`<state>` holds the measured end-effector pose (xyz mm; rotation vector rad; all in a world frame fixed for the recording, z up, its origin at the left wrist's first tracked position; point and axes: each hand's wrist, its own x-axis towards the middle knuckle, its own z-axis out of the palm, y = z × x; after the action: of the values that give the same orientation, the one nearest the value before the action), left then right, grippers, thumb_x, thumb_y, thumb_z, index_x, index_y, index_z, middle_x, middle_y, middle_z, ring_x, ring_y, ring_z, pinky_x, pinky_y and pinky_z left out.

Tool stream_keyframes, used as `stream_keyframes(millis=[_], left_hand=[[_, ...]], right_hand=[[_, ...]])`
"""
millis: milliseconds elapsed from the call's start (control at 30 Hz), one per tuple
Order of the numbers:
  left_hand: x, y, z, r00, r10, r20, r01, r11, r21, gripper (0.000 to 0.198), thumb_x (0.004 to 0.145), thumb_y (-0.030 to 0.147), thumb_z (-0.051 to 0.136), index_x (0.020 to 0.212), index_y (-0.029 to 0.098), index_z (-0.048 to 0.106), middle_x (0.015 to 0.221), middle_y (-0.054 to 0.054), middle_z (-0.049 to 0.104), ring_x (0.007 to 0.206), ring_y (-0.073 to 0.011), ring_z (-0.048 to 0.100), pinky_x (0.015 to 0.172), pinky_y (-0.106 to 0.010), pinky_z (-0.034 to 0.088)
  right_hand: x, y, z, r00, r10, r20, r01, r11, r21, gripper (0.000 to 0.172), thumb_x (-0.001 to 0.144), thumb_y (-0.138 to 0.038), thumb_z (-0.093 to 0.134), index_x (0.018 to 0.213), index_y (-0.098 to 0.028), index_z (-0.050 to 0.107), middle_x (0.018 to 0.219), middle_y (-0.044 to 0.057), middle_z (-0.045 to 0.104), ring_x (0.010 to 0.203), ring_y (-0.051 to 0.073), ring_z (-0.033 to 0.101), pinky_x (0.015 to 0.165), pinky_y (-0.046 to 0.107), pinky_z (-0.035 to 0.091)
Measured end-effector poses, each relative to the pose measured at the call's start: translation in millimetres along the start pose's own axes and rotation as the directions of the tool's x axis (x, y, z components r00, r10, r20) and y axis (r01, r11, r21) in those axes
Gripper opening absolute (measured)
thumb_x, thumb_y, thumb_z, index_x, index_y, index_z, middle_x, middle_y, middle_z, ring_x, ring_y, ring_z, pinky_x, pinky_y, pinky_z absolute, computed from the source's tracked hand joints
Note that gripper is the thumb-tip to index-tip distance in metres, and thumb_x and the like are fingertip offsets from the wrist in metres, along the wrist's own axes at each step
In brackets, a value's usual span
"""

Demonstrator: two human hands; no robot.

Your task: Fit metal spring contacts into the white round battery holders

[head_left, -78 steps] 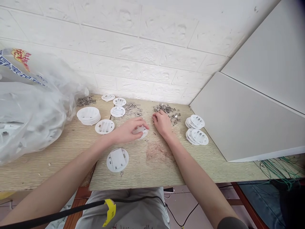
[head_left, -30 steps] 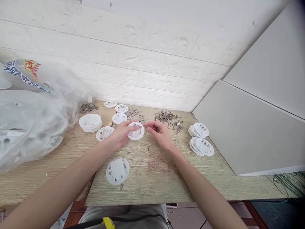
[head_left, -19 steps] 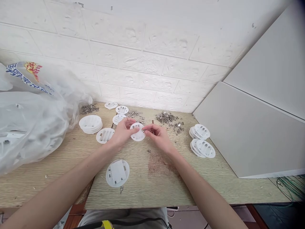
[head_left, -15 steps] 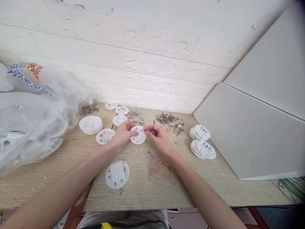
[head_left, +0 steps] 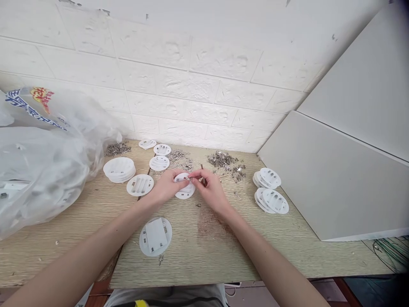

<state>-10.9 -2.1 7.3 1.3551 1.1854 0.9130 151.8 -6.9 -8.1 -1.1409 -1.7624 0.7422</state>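
Observation:
My left hand (head_left: 165,188) grips a round white plastic battery holder (head_left: 185,194) by its left side, thumb across its face. My right hand (head_left: 213,191) is closed in a pinch at the holder's upper right edge, on a tiny metal contact (head_left: 191,178) partly hidden by the fingertips. A thin dark tool (head_left: 202,167), perhaps tweezers, sticks up out of that hand; the rest of it is covered. Closer to me lies another round holder (head_left: 156,237) with a square raised back, and a small metal piece (head_left: 161,259) beside it.
Heaps of small metal contacts (head_left: 220,159) lie along the wall. Stacked holders stand at left (head_left: 119,169) and right (head_left: 275,201), and single holders (head_left: 139,185) lie left of my hands. A bulging plastic bag (head_left: 47,170) fills the left; a grey panel (head_left: 335,179) leans at right.
My right hand has shifted slightly left, its fingertips now further over the holder. The holder has turned in my left hand and shows its slotted face.

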Motion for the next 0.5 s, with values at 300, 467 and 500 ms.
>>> stream_keyframes(millis=[300,467,500], left_hand=[[0.9,-3.8,3.9,0.998,0.027,-0.056,-0.028,0.999,-0.021,0.032,0.062,0.041,0.074,0.068,0.017,0.054,0.065,0.004,0.053,0.062,-0.0116,0.049,0.059,-0.024,0.036],[2.1,-8.7,7.8,0.998,0.043,-0.056,-0.048,0.993,-0.106,0.036,0.064,0.044,0.074,0.071,0.018,0.051,0.069,0.003,0.055,0.065,-0.0116,0.049,0.061,-0.025,0.036],[2.3,-9.4,8.3,0.997,0.044,-0.062,-0.051,0.992,-0.112,0.036,0.064,0.044,0.074,0.071,0.018,0.050,0.068,0.003,0.054,0.065,-0.0115,0.049,0.061,-0.025,0.036]], right_hand=[[-1.5,2.1,2.7,0.995,-0.031,-0.093,0.021,0.994,-0.107,0.006,0.085,-0.020,0.060,0.083,-0.019,0.066,0.086,0.004,0.067,0.080,0.017,0.060,0.070,0.030,0.044],[-1.8,1.7,4.6,0.992,-0.027,-0.123,0.015,0.995,-0.094,0.007,0.085,-0.021,0.059,0.081,-0.019,0.064,0.089,0.004,0.068,0.078,0.017,0.059,0.068,0.030,0.044],[-1.9,1.3,4.8,0.992,-0.021,-0.127,0.010,0.996,-0.089,0.007,0.085,-0.022,0.058,0.081,-0.019,0.064,0.090,0.004,0.069,0.078,0.017,0.059,0.067,0.030,0.043]])
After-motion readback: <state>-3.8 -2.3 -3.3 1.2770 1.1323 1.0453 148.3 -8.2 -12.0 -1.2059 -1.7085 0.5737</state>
